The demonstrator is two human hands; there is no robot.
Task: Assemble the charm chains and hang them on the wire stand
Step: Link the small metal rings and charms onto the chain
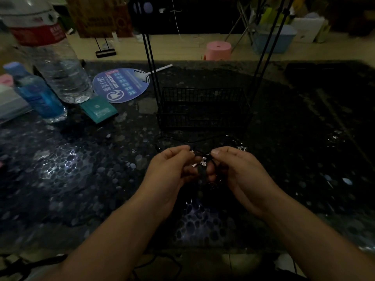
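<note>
The black wire stand (203, 106) sits on the dark pebbled table (71, 169). Just in front of it, the left hand (172, 169) and right hand (233, 169) almost meet, each pinching what looks like a black cord carrying a silver charm (203, 161).

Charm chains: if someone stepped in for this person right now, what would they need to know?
Left hand: pinching the black cord and a small silver charm.
Right hand: pinching the same cord from the other side.
More cord and another charm lie on the dark table, just in front of the wire stand.
Done: nothing is visibly hanging on the stand's uprights in view.
Left: finish this chain, assemble the rest, hang them all. The light is dim, so the fine detail is unclear.
</note>
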